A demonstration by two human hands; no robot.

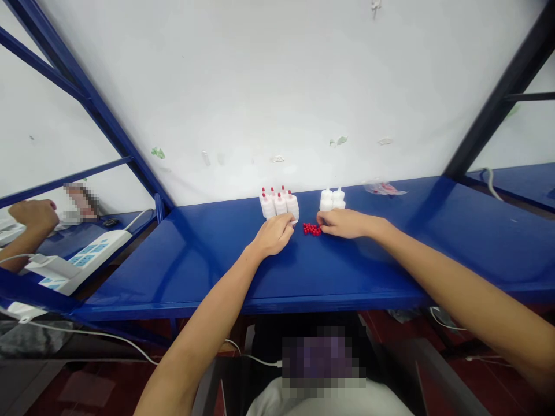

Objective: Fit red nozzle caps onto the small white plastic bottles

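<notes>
My left hand [276, 234] is closed around a white squeeze bottle, mostly hidden; its pale nozzle [294, 222] points right from between the fingers. Just behind that hand stand several white bottles [280, 203] with red tips, upright in a close group. A small pile of red caps [311, 229] lies on the blue table between my hands. My right hand [340, 223] has its fingers bent together at the pile's right edge; what is between the fingertips is too small to make out. Behind it stand several white bottles [332, 199] without red tips.
A clear plastic bag with something red [385, 188] lies near the wall at the right. Blue frame posts [108, 127] rise at the table's left. Beyond them are a white power strip [89, 257] and another person's hand [34, 216]. The blue table [195, 260] ends close to my body.
</notes>
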